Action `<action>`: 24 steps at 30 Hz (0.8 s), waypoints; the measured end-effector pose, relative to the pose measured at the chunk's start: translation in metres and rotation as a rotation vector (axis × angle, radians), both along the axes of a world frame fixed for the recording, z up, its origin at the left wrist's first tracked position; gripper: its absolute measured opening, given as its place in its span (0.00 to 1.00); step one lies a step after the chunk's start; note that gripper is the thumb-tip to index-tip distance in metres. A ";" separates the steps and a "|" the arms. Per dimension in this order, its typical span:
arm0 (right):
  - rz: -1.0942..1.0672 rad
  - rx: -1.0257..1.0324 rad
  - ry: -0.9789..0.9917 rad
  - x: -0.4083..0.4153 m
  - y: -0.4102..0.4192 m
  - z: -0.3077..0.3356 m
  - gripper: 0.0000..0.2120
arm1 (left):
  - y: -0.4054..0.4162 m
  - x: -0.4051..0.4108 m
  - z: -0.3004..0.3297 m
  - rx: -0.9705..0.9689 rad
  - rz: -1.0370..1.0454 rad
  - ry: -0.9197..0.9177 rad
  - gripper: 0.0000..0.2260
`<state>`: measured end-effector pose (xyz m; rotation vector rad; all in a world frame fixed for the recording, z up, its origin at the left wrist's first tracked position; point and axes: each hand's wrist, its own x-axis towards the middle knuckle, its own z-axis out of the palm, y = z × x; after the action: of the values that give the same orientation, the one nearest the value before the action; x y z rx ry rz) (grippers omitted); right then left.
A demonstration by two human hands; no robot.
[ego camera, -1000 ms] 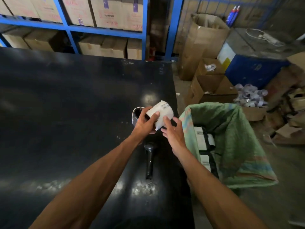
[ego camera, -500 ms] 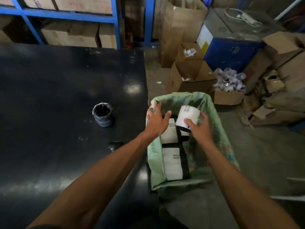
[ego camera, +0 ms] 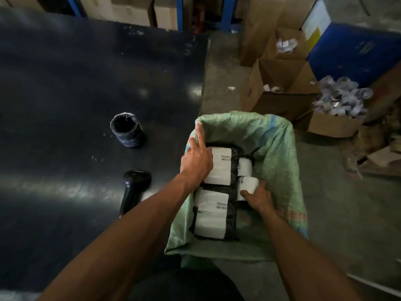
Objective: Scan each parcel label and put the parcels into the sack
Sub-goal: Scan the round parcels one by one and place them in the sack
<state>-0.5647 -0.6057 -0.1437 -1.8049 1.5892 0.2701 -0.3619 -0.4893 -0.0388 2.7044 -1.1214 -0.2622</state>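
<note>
Black worktop [ego camera: 65,83] fills the left half of the view; grey concrete floor [ego camera: 338,213] to the right. Blue drum [ego camera: 355,55] and open cardboard boxes [ego camera: 282,88] stand on the floor at upper right, one box heaped with small pale rolls [ego camera: 340,98].

Green woven sack [ego camera: 275,153] stands open on the floor, against the worktop's right edge. Inside it: two flat black parcels with white labels, far one [ego camera: 221,168] and near one [ego camera: 211,213], lying side by side; a small white roll-shaped parcel [ego camera: 245,166] to their right.

Left hand [ego camera: 196,161]: fingers spread open, index along the sack's left rim, palm over the left edge of the far flat parcel. Gripping nothing as far as can be seen.

Right hand [ego camera: 259,197]: inside the sack, fingers closed around a second small white parcel [ego camera: 247,187], barcode label facing up, just below the first roll.

Handheld scanner [ego camera: 133,190], black, lies on the worktop left of the sack, untouched. Small dark wrapped cylindrical parcel [ego camera: 128,130] stands upright on the worktop beyond the scanner, apart from both hands.
</note>
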 end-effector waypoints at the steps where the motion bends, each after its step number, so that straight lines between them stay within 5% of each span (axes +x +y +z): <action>1: 0.015 0.011 0.020 0.004 -0.002 -0.007 0.39 | -0.001 0.000 -0.002 0.011 0.008 -0.017 0.35; 18: 0.012 0.080 -0.046 0.021 -0.015 -0.077 0.45 | -0.001 0.007 -0.007 -0.073 0.020 -0.018 0.35; 24: -0.014 0.092 -0.014 0.020 -0.019 -0.070 0.39 | 0.000 0.005 -0.004 -0.064 0.022 0.029 0.36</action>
<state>-0.5444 -0.6246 -0.2135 -1.7220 1.5536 0.3180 -0.3564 -0.4897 -0.0432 2.6466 -1.0730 -0.2574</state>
